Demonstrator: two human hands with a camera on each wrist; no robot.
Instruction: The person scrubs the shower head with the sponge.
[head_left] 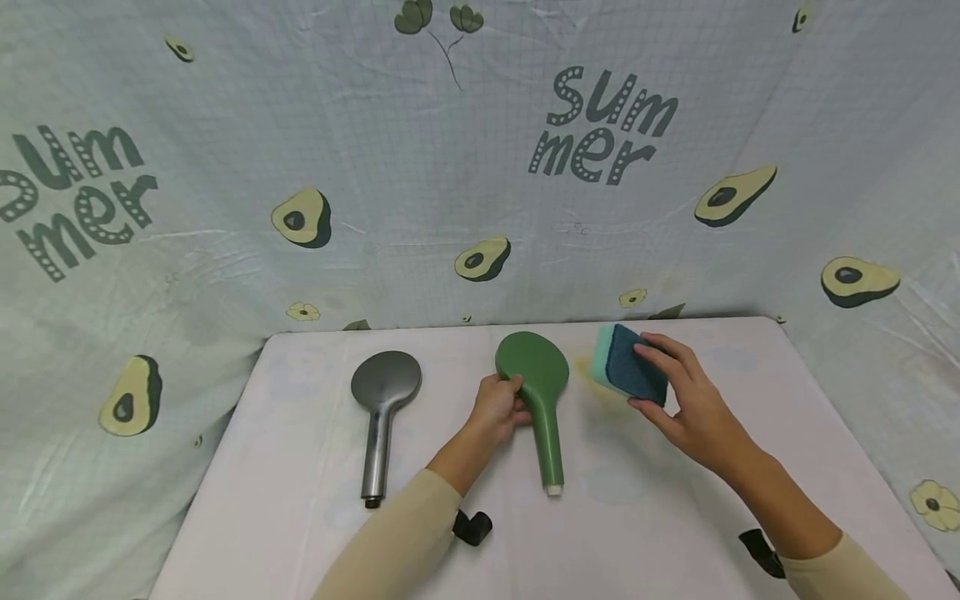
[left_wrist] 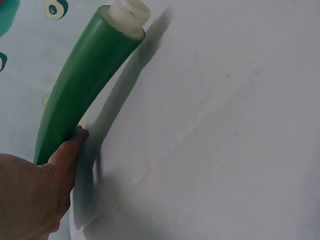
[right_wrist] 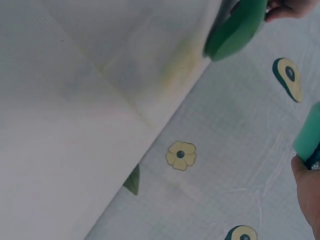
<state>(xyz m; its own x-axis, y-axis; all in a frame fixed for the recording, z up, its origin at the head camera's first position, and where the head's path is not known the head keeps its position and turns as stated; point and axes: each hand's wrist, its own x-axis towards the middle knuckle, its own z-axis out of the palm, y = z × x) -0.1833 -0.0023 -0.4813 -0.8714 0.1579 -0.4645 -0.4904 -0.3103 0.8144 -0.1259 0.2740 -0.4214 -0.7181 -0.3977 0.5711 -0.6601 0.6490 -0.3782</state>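
Observation:
My left hand [head_left: 495, 408] grips a green shower head [head_left: 549, 437] at its neck, with the round head away from me and the handle toward me. In the left wrist view, the handle [left_wrist: 80, 80] ends in a whitish threaded connector [left_wrist: 131, 17], and a shadow lies on the table beside it. To the right, my right hand [head_left: 701, 417] pinches a sponge [head_left: 636, 367] between thumb and fingers, raised over the table's far part. The sponge has a dark blue face and a light teal layer, and is apart from the shower head.
A grey shower head [head_left: 378, 425] lies on the white table [head_left: 300, 517], left of my left hand. Behind the table's far edge hangs a pale cloth [head_left: 405, 167] printed with avocados and lettering. Black pieces [head_left: 472, 527] show beside both wrists.

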